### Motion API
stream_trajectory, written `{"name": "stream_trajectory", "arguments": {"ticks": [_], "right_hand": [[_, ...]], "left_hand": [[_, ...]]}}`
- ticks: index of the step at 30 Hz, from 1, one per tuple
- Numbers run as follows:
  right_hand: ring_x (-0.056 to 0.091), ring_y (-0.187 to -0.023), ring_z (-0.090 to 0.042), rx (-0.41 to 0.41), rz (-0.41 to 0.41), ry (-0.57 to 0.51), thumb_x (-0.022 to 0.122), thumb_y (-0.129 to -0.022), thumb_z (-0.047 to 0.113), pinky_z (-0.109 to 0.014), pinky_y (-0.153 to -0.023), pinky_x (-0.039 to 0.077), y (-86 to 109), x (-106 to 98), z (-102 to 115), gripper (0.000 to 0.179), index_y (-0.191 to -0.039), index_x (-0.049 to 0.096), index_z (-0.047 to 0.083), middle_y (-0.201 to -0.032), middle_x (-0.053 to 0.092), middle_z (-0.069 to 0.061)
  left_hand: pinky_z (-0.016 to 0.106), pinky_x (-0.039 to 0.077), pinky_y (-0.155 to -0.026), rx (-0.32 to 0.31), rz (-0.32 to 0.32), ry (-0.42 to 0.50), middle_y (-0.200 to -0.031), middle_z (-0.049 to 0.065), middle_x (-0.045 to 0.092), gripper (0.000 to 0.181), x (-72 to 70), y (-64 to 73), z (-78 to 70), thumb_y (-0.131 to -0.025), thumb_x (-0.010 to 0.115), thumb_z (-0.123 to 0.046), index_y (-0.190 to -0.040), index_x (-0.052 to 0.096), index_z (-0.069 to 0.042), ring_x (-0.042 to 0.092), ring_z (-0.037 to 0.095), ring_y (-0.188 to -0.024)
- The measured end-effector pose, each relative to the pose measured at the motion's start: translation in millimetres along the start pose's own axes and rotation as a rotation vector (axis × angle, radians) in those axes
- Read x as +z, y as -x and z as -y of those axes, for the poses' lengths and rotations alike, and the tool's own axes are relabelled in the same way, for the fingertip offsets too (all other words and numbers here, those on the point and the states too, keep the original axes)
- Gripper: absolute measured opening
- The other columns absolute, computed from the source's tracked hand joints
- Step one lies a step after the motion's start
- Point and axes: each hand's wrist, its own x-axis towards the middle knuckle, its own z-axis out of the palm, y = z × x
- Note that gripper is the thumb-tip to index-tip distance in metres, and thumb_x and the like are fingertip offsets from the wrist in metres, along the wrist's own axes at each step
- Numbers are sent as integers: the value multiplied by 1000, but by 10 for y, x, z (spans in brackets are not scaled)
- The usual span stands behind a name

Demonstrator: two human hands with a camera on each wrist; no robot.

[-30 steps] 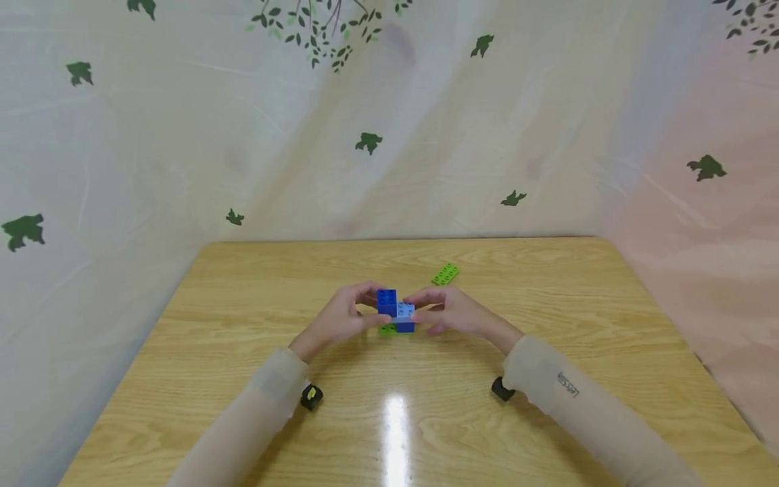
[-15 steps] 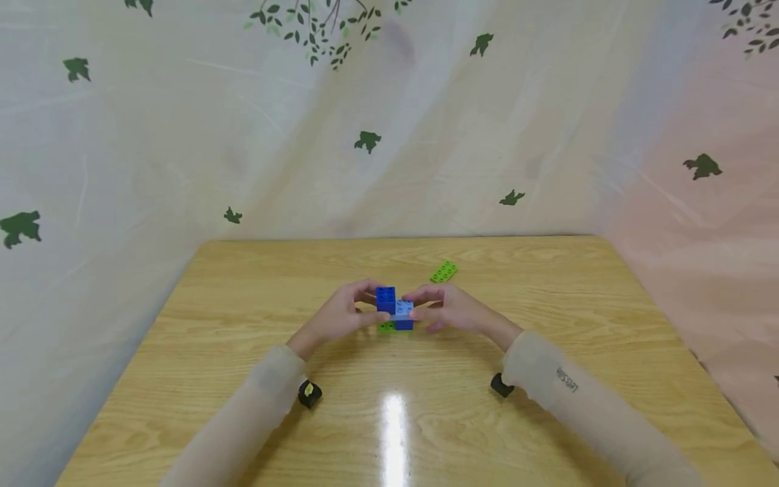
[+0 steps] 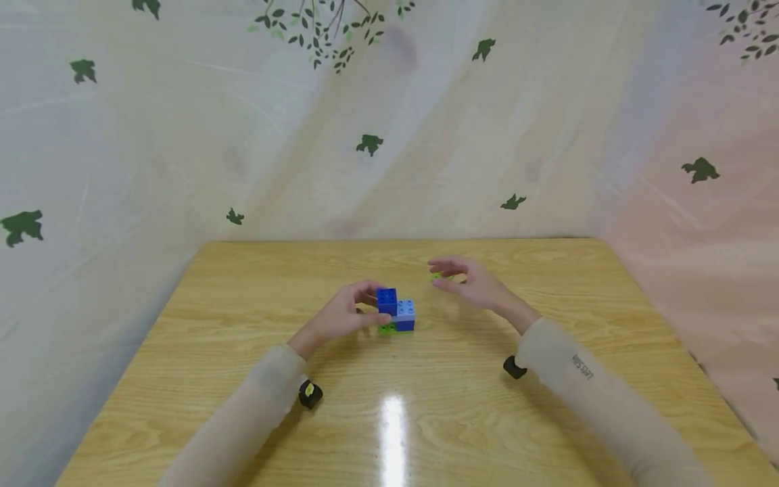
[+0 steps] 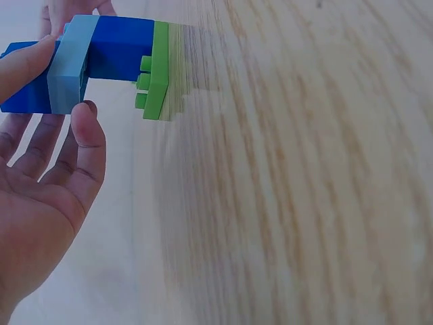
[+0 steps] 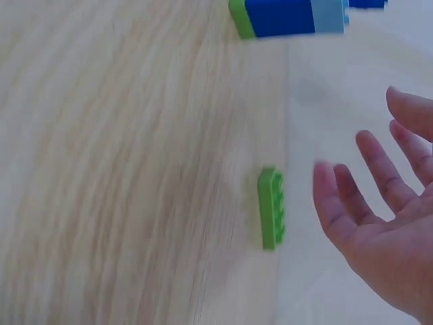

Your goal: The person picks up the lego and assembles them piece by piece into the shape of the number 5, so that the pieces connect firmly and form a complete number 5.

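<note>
My left hand (image 3: 341, 314) holds a stepped stack of toy building blocks, its thumb in front and fingers behind. The stack has a green studded plate (image 4: 158, 74) at the bottom and a dark blue brick (image 4: 125, 47) on one end of it. Above that lies a light blue block (image 4: 71, 64), overhanging to the left and topped by another dark blue brick (image 3: 387, 297). My right hand (image 3: 477, 283) hovers apart from the stack with fingers loosely spread, holding nothing. It hangs over a loose green plate (image 5: 270, 210) and partly hides it in the head view.
The wooden table (image 3: 243, 284) meets a pale cloth backdrop (image 3: 426, 135) printed with leaves and birds at its far edge. Small black wrist devices (image 3: 310, 393) show beneath both sleeves.
My right hand has let go of the stack and moved right and away, over the loose green plate. My left hand and the stack have stayed in place.
</note>
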Motion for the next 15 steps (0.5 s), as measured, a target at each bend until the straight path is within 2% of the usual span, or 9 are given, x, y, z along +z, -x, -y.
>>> {"name": "stream_trajectory", "arguments": {"ticks": [4,9,15], "right_hand": [[42,-137,-40,12,-71,47,67,-100,17,-60,-107,40,-18,-150,-132,46,-144,56,16,-149,51,-13],[33,-142,-45,28,-50,65,66,-99,6,-67,-108,35,-32,-228,-292,56,-150,49,17,-158,40,-9],[32,-142,-48,60,-9,92,66,-98,5,-71,-109,29,-78,-223,-400,63,-155,41,14,-161,35,-11]], "left_hand": [[41,55,-89,11,5,9,-116,5,68,46,24,8,3,-91,79,-19,-131,60,-8,61,26,-110],[40,54,-90,3,8,1,-117,3,68,49,59,13,8,-91,79,-22,-133,59,-10,61,25,-111],[40,55,-90,0,1,-2,-117,3,68,48,76,20,12,-91,79,-22,-133,59,-10,63,25,-109]]}}
